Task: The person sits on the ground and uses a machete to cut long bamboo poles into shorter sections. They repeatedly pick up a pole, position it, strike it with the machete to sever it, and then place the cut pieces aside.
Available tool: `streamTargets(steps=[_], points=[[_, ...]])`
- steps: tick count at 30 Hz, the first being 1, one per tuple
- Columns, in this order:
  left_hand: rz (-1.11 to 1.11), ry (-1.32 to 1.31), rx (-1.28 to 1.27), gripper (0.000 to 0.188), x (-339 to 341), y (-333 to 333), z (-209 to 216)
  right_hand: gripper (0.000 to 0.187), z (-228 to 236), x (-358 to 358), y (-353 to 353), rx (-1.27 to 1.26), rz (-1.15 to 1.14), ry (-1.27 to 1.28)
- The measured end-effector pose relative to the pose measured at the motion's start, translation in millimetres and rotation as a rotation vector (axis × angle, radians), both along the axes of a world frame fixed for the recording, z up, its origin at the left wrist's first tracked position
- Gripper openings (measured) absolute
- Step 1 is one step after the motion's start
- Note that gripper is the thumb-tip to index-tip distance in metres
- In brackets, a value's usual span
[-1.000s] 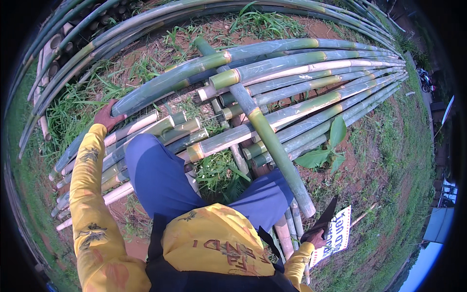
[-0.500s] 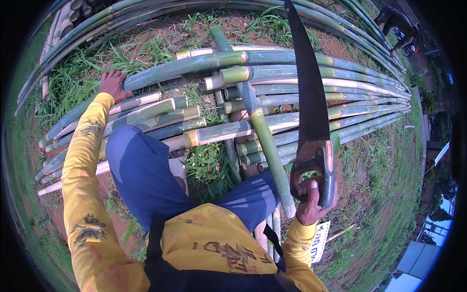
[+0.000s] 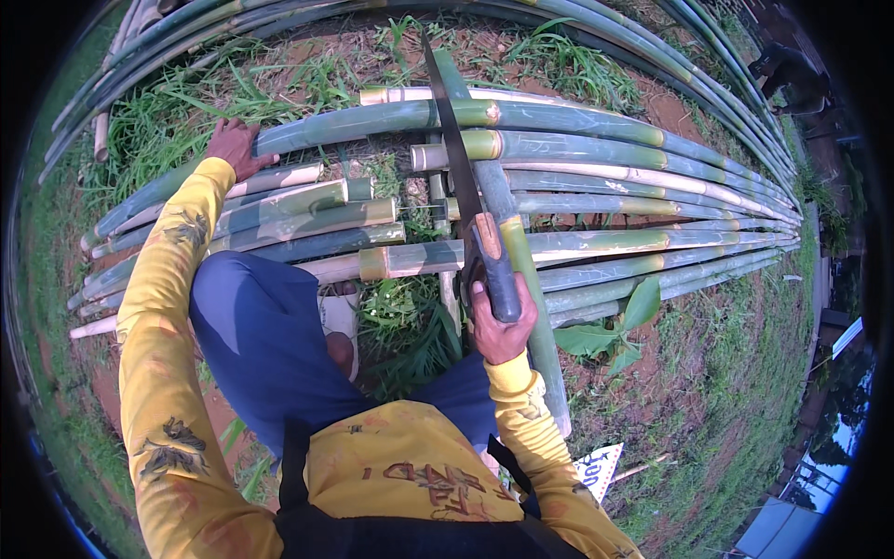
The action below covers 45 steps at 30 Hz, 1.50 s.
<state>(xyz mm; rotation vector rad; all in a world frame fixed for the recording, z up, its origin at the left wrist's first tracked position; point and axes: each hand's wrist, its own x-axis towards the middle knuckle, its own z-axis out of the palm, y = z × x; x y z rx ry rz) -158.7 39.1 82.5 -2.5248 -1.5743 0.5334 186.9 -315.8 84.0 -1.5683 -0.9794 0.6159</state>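
Thick, round, green bamboo pole (image 3: 391, 119): ahead of right hand (image 3: 505, 321), long axis left to right. Nearer: left hand (image 3: 237, 151), fingers laid over its left part, grip unclear. Yellower beside ringed joint. Right fingers: wrapped round long, dark, metal-bladed handsaw (image 3: 454, 140), blade crossing above pole; contact unclear.

Right hand (image 3: 504, 328) partly covers the grip (image 3: 501, 279). Near-right sign (image 3: 600, 468): partly hidden by sleeve (image 3: 523, 419). Far poles (image 3: 261, 19): cut off by upper edge. Far-right person (image 3: 799, 82): indistinct.
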Motion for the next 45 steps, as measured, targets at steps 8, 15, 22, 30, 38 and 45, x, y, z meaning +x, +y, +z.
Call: streamTargets(steps=[8, 15, 22, 30, 38, 45], points=[[-0.008, -0.034, 0.026, 0.075, -2, -5, 3, 0.016, 1, -1, -5, -0.051, 0.041, -0.034], [-0.037, -0.054, 0.078, 0.074, -9, 1, -13, 0.013, -3, -2, 17, -0.044, 0.089, -0.002], [-0.029, -0.068, 0.135, 0.073, -12, 0, -13, 0.011, -11, -12, 1, -0.016, 0.057, -0.088], [-0.02, -0.064, 0.125, 0.075, -9, -1, -8, 0.013, -19, -8, 21, 0.002, 0.068, -0.026], [0.045, -0.137, 0.081, 0.083, -9, 4, -16, 0.012, -23, -2, 83, 0.051, 0.089, 0.033], [0.155, 0.306, -0.416, 0.106, 49, 55, 49, 0.014, -29, 0, 81, 0.026, 0.069, 0.045]])
